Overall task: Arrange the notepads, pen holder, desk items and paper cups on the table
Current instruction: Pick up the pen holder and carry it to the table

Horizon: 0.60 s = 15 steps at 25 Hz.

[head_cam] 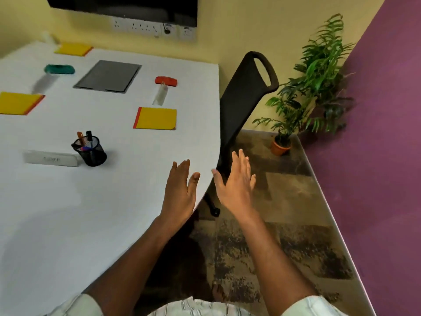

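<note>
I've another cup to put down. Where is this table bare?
Widest: the near table, bordered by the name plate, the pen holder and the left hand. A smaller gap lies between pen holder and nearest yellow notepad. Around the grey pad it is crowded.

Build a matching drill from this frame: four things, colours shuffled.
Things:
1 pen holder
2 folder
3 right notepad
4 plant pot

Colours:
A yellow
B orange
C black
D grey

Pairs: 1-C, 2-D, 3-A, 4-B.
</note>
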### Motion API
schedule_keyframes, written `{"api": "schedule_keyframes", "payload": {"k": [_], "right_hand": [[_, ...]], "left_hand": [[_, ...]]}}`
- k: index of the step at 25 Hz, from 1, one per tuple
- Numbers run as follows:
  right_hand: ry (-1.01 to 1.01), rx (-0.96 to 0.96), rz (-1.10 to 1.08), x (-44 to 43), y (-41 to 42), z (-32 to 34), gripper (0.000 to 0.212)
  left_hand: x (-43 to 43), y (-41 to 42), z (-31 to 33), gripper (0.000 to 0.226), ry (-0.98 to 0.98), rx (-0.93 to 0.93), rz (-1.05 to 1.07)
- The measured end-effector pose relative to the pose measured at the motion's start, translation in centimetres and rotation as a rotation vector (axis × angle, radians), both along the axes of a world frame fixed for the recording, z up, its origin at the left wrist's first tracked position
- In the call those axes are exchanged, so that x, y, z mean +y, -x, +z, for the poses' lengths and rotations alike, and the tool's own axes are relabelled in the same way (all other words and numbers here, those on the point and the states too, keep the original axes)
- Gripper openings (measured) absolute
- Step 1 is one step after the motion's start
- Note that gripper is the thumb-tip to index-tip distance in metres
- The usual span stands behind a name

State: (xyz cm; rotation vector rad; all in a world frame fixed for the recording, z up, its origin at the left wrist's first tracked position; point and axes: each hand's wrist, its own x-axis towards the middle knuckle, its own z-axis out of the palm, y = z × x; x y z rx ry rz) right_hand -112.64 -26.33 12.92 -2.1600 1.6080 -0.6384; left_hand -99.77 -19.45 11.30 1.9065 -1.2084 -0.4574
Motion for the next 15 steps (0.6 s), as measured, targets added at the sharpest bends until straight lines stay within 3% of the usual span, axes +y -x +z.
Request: {"api": "schedule_keyframes", "payload": {"k": [7, 15], "right_hand": [[-0.024, -0.002, 0.315, -6.8, -5.8, -0.4, 0.079], [-0.126, -0.063, 0.598, -9.3, -15.0, -2.5, 0.078]], "left_hand": [[-2.3, -3.2, -0.1, 0.075, -0.001, 0.086, 0.321], [-1.6, -13.9, -1.9, 0.069, -0.015, 0.256, 0.787]]}}
